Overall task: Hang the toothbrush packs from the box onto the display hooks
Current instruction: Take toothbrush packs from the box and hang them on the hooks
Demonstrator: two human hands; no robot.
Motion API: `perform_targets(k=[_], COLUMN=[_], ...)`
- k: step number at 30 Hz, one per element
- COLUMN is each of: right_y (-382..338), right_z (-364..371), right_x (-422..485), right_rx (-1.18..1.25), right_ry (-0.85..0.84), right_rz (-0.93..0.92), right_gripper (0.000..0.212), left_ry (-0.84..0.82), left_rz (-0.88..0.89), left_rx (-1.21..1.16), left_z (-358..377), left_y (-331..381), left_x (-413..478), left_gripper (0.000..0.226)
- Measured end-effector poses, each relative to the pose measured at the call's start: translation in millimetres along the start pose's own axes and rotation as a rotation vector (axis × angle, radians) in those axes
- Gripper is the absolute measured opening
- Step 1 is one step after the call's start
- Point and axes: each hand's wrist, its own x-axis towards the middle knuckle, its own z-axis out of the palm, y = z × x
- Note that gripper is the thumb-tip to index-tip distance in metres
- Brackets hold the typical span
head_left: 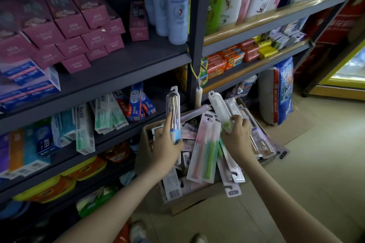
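Left grip (165, 145) pinches 1 toothbrush pack (173, 107), right grip (238, 137) another pack (219, 107); box (187, 204) looks full, so hanging seems barely begun.

Person's left hand (166, 144) and right hand (237, 138), both bare; forearms (118, 199) unsleeved to the lower edge; light shoe toes (138, 231) below, blurred.

A clear blister pack holding a blue-handled toothbrush (173, 112) stands upright, gripped by the left hand (165, 144). A clear pack with a green-handled brush (220, 110) leans left in the right hand (237, 136). The open brown cardboard box (189, 204) holds jumbled packs, with a pink twin-brush card (205, 150) on top.
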Motion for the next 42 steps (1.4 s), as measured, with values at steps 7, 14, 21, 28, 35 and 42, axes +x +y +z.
perform_targets(k=[7, 14, 21, 28, 35, 42], right_y=[-95.5, -250.1, -422.8, -556.7, -617.2, -671.2], right_z=[-26.8, -51.2, -52.2, -40.1, -7.8, 9.9], right_x=[-12.1, -22.5, -45.7, -93.9, -125.5, -153.7], right_rx=[0.325, 0.427, 0.522, 0.552, 0.525, 0.564], right_ry=[0.083, 0.143, 0.112, -0.031, -0.057, -0.114], right_rz=[-0.297, -0.757, -1.151, -1.358, -1.404, -1.349], right_gripper=[0.063, 0.077, 0.080, 0.072, 0.074, 0.074], left_ry=[0.148, 0.473, 0.829, 1.139, 1.260, 1.332], left_rz=[0.235, 0.482, 0.570, 0.637, 0.567, 0.521], left_rx=[-0.105, -0.048, 0.031, 0.041, 0.056, 0.078], left_z=[-63.8, -208.3, -360.6, -475.9, -544.3, -588.5], left_y=[19.4, 51.8, 38.4, -10.6, -67.5, -93.0], left_x=[-7.1, -27.2, -58.5, -87.8, -108.4, -117.2], left_gripper=[0.087, 0.085, 0.088, 0.090, 0.092, 0.091])
